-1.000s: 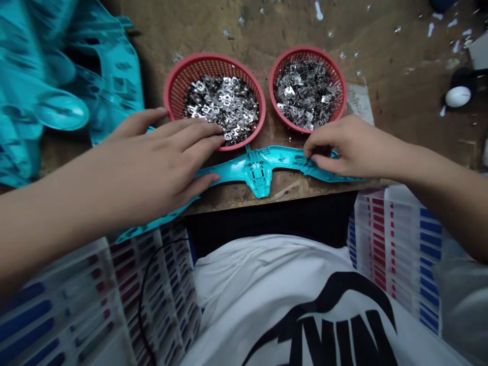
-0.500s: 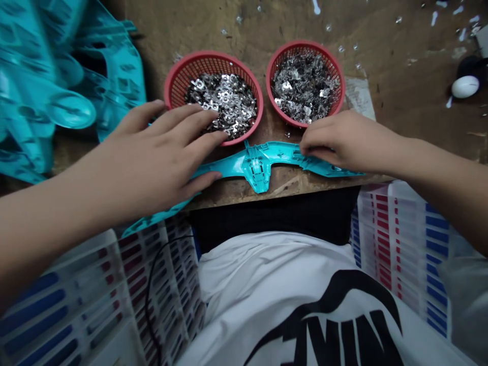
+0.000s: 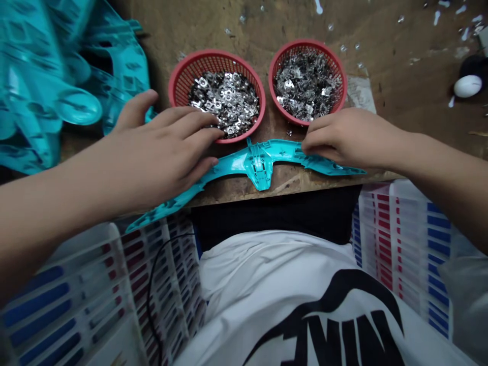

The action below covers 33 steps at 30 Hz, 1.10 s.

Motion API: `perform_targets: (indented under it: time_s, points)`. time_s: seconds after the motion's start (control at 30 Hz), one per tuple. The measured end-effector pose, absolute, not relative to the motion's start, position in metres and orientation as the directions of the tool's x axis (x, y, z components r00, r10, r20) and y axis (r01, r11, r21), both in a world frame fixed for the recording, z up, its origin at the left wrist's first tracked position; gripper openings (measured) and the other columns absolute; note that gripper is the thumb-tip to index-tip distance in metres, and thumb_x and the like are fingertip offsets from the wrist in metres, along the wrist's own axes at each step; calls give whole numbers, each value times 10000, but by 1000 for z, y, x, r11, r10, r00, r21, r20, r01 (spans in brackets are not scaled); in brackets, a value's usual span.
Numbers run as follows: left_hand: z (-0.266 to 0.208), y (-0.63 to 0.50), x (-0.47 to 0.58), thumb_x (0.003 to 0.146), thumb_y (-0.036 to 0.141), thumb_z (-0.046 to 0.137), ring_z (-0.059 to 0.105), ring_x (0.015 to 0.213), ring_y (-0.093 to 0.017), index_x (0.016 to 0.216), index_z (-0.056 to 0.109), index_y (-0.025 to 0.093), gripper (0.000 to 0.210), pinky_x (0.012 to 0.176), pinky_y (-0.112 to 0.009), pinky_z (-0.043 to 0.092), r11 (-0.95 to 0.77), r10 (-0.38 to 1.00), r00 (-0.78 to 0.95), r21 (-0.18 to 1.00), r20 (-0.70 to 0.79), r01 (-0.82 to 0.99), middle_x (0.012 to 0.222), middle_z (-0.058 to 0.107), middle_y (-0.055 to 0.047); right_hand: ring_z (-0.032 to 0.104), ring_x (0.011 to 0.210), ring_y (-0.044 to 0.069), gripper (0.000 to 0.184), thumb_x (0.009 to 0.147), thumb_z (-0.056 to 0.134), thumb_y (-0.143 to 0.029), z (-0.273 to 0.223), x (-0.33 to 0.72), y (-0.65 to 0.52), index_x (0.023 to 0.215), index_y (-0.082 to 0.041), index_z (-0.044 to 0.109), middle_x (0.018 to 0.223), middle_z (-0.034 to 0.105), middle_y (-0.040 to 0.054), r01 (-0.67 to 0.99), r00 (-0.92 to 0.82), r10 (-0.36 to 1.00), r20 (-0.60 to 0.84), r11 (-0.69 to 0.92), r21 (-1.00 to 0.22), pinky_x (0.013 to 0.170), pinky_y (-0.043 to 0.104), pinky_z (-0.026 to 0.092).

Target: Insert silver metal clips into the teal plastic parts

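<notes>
A long curved turquoise plastic part (image 3: pixel 259 170) lies at the table's near edge, its left end jutting past it. My left hand (image 3: pixel 163 152) is over its left side, fingers spread, the fingertips at the rim of a red basket (image 3: pixel 179 71) of small shiny metal clips (image 3: pixel 229 99). My right hand (image 3: pixel 339 137) is closed in a pinch against the part's right arm; whatever sits between those fingertips is hidden. Just beyond it stands a second red basket (image 3: pixel 272 76) with smaller metal pieces (image 3: pixel 305 86).
Turquoise plastic parts (image 3: pixel 76 76) are piled at the left. Loose metal bits and a white rounded object (image 3: pixel 467 86) lie on the wooden table (image 3: pixel 412 101). Plastic crates (image 3: pixel 404 239) stand below the edge on both sides, a black cable (image 3: pixel 150 290) over the left one.
My left hand has shifted slightly, its thumb and forefinger moving a little, so more of the part's left arm shows. The right hand stays pinched at the same spot. The view has shifted slightly.
</notes>
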State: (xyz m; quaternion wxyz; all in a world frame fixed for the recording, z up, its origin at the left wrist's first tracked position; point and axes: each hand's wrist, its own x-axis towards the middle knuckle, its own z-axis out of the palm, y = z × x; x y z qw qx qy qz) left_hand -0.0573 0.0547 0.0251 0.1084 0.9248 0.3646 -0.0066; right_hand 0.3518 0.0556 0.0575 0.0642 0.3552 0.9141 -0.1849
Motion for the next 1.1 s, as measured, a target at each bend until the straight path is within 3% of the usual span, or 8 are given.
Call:
perform_targets:
  time_s: [0.23, 0.33, 0.5, 0.7, 0.97, 1.1]
  points:
    - [25, 54, -55, 1296, 650, 66, 580, 1833, -520, 1617, 771, 68, 968, 1579, -773, 244, -713, 672, 733, 177, -105, 679, 1841, 687, -276, 778, 1003, 257, 313, 1184, 667, -253, 61, 352, 50, 1236, -300, 973, 1226, 912, 66, 717, -696, 670, -258, 667, -200, 784, 363, 389]
    - [28, 54, -53, 1294, 630, 119, 524, 1881, -502, 1659, 753, 90, 909, 1593, -767, 226, -687, 693, 711, 187, -124, 702, 1923, 625, -269, 789, 1007, 269, 320, 1195, 664, -280, 64, 350, 52, 1245, -282, 980, 1230, 918, 82, 721, -690, 659, -298, 661, -208, 782, 375, 385]
    - [33, 57, -48, 1276, 555, 191, 631, 1797, -492, 1657, 787, 84, 850, 1591, -781, 264, -638, 701, 690, 275, -180, 720, 1842, 720, -267, 805, 1040, 288, 359, 1203, 623, -257, 65, 346, 52, 1203, -264, 982, 1239, 923, 91, 710, -701, 638, -319, 666, -229, 798, 388, 441]
    - [38, 61, -46, 1243, 564, 299, 608, 1822, -503, 1663, 794, 87, 805, 1604, -787, 254, -623, 703, 686, 301, -190, 722, 1855, 717, -254, 813, 1029, 286, 278, 1190, 669, -231, 67, 340, 44, 1162, -253, 945, 1158, 915, 96, 682, -729, 597, -335, 676, -279, 773, 395, 450]
    - [48, 68, -43, 1224, 618, 526, 774, 1661, -407, 1616, 843, 295, 598, 1518, -732, 480, -612, 732, 677, 365, -76, 702, 1791, 812, -87, 829, 1026, 282, 267, 1196, 682, -266, 76, 340, 42, 1220, -230, 945, 1234, 947, 105, 660, -748, 582, -320, 706, -258, 718, 380, 364]
    - [58, 68, -36, 1234, 563, 460, 858, 1520, -384, 1431, 944, 259, 605, 1369, -677, 648, -562, 775, 631, 423, -30, 711, 1591, 926, -94, 824, 1011, 280, 262, 1195, 685, -268, 72, 343, 42, 1223, -237, 944, 1227, 952, 102, 655, -752, 590, -294, 715, -242, 718, 380, 382]
